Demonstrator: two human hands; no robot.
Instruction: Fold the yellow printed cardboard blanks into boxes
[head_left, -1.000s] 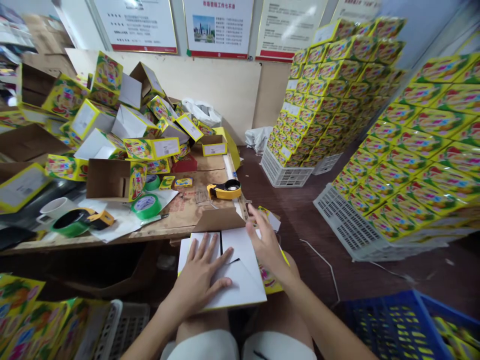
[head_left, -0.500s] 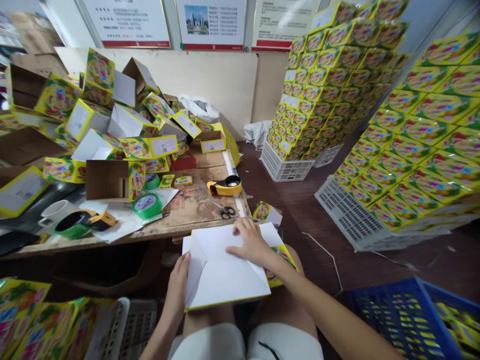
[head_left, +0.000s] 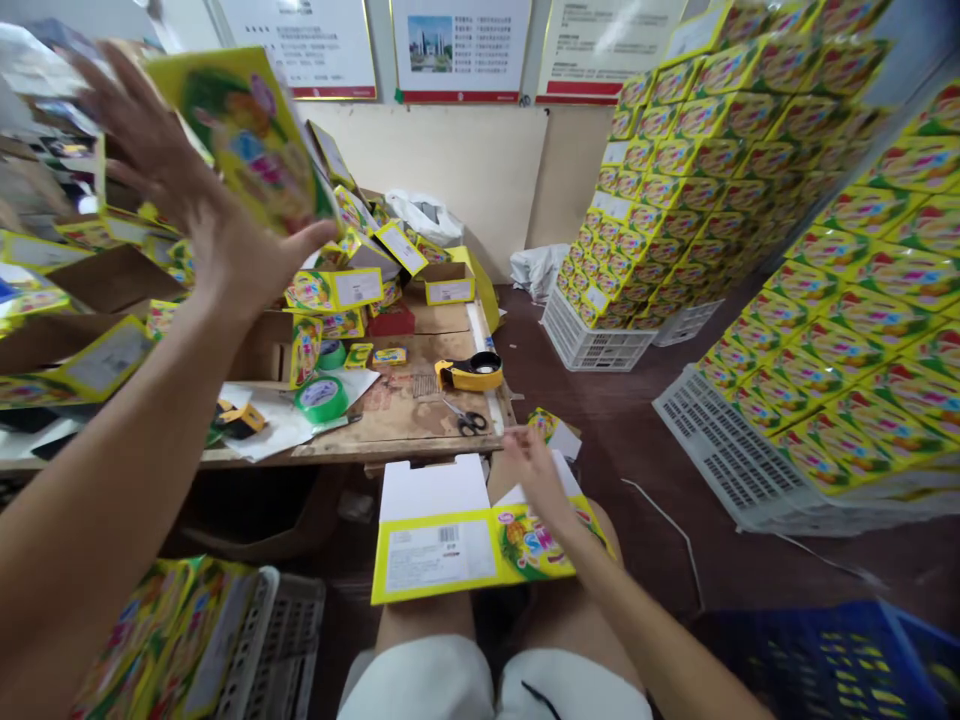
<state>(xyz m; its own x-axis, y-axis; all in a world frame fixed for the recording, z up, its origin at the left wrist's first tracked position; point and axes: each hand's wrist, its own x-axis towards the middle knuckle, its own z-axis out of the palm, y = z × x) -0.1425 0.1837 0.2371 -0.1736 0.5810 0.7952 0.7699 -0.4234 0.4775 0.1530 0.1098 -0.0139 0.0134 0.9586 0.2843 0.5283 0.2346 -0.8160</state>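
Observation:
My left hand (head_left: 195,200) is raised at the upper left with its fingers spread. Beside its palm and thumb a yellow printed carton (head_left: 251,135) stands tilted and blurred; whether the hand touches it I cannot tell. On my lap lies a carton blank (head_left: 439,550) with a barcode panel, a fruit-printed panel and white flaps. My right hand (head_left: 536,470) hovers over its right white flap, fingers stretched out and slightly blurred, with nothing visible in them.
On the wooden table (head_left: 405,435) lie scissors (head_left: 471,422), a yellow tape dispenser (head_left: 471,372) and a green tape roll (head_left: 322,397). Cartons are heaped at left. Tall carton stacks (head_left: 675,190) stand on white crates (head_left: 592,345). A blue basket (head_left: 817,650) sits lower right.
My left hand has swung from my lap up to the upper left, near the tilted carton. The white folded carton is gone from my lap, where a printed blank shows. My right hand has lifted rightward.

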